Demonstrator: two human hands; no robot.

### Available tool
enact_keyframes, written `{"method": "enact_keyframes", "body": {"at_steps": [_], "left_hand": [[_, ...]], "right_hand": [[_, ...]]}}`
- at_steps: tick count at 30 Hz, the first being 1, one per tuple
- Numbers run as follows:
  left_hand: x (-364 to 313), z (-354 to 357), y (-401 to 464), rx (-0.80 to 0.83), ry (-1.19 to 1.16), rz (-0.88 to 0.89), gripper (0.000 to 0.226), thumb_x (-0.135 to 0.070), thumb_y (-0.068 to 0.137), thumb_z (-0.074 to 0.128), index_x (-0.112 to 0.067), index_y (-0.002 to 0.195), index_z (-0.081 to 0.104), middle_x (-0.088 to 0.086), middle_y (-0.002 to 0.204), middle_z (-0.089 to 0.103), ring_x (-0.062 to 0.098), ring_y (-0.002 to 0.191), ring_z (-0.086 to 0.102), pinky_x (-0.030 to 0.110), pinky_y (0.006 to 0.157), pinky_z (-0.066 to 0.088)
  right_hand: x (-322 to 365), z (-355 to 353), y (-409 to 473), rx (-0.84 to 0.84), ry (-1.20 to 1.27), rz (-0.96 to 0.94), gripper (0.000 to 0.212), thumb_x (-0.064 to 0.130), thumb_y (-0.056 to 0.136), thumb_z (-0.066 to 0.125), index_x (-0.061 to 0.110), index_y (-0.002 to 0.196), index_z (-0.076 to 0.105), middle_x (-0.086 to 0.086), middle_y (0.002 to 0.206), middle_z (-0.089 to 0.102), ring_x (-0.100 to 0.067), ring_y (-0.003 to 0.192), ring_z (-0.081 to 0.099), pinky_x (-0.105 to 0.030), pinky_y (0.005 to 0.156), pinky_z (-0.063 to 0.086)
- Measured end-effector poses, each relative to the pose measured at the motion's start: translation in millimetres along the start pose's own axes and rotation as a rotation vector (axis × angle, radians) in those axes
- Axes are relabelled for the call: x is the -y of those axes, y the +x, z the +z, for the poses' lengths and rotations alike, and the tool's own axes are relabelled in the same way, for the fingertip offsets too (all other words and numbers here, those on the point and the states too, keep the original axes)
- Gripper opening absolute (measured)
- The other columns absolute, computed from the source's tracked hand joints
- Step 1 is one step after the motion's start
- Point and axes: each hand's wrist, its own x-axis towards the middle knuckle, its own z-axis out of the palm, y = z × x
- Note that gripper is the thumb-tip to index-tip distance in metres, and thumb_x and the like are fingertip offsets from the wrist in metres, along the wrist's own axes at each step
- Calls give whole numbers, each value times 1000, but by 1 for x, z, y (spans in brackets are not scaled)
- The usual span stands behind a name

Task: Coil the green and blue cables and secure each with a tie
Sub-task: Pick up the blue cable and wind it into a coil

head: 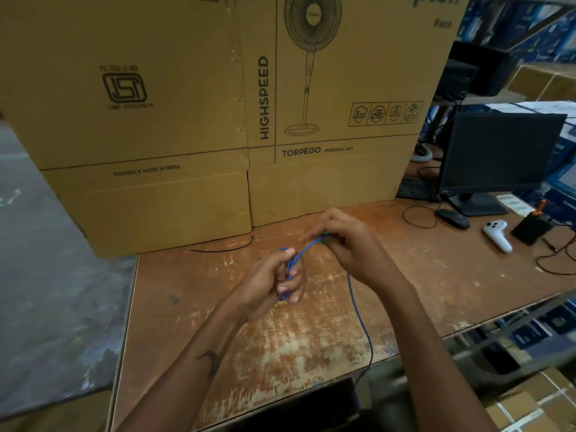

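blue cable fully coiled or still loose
Partly coiled: the left hand grips a few loops of blue cable; the rest trails off the table edge.

The thin blue cable (358,307) runs off the near edge of the worn wooden table (311,338) and vanishes into shadow below. Its loops are partly hidden inside the curled left hand (274,282), so their number cannot be told. A speck of green shows at the right hand (349,244), mostly covered by blurred fingers. The big brown cardboard fan box (218,104) is cut off at the top edge, its brand lettering clipped.
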Motion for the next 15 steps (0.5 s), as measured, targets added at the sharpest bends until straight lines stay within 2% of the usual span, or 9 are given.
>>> {"method": "enact_keyframes", "body": {"at_steps": [2, 3, 4, 6, 8, 11, 13, 14, 15], "left_hand": [[0, 4, -3, 135, -199, -72, 41, -37, 102, 36, -20, 65, 44, -8, 44, 35, 16, 39, 46, 26, 47, 37], [1, 8, -4, 209, -270, -102, 42, -36, 103, 33, -21, 65, 43, -10, 44, 37, 15, 38, 48, 25, 45, 35], [4, 11, -5, 278, -330, -122, 43, -35, 104, 30, -22, 66, 44, -10, 45, 41, 15, 38, 52, 25, 42, 31], [8, 17, -6, 389, -442, -152, 46, -34, 104, 24, -22, 66, 47, -7, 45, 46, 17, 41, 59, 26, 36, 18], [6, 19, -6, 454, -512, -155, 46, -34, 102, 24, -21, 65, 47, -5, 44, 47, 20, 42, 63, 28, 34, 10], [-7, 8, -4, 460, -534, -100, 36, -38, 97, 36, -22, 66, 35, -6, 44, 33, 18, 39, 59, 30, 36, 11], [-14, -4, -4, 418, -527, -98, 33, -37, 96, 39, -23, 66, 33, -8, 44, 28, 16, 37, 55, 30, 38, 16], [-17, -8, -4, 371, -506, -103, 33, -35, 95, 37, -25, 64, 34, -8, 44, 27, 15, 36, 52, 30, 39, 19], [-18, -11, -4, 299, -463, -103, 34, -34, 95, 36, -26, 62, 36, -9, 42, 27, 14, 34, 50, 31, 40, 19]], "right_hand": [[-2, -4, 6, 147, 311, 112, 30, -8, 100, 58, 8, 118, 76, -4, 107, 71, -14, 103, 67, -24, 89, 49], [-3, -6, 8, 221, 457, 173, 30, -8, 101, 57, 4, 123, 73, -5, 109, 72, -15, 103, 66, -25, 89, 50], [-6, -6, 10, 273, 577, 226, 32, -9, 100, 57, 3, 127, 70, -5, 109, 72, -15, 97, 65, -25, 81, 50], [-15, -2, 14, 345, 722, 297, 38, -6, 100, 58, 7, 135, 65, -9, 110, 69, -18, 76, 52, -25, 62, 40], [-24, 8, 12, 427, 813, 353, 34, 4, 103, 57, 13, 134, 67, -19, 100, 61, -15, 63, 42, -28, 54, 28], [-30, 35, -6, 431, 1017, 481, 25, 14, 95, 65, 14, 119, 74, -6, 77, 41, -7, 53, 35, -31, 53, 17], [-32, 52, -19, 350, 1198, 545, 39, 16, 84, 70, 5, 121, 64, -2, 74, 39, -6, 53, 29, -29, 53, 15], [-30, 57, -24, 305, 1272, 551, 48, 24, 80, 74, 4, 120, 59, -1, 77, 41, -7, 54, 27, -29, 53, 16], [-28, 62, -28, 261, 1283, 549, 49, 35, 78, 78, 7, 114, 61, 0, 78, 44, -8, 54, 25, -28, 53, 16]]}}
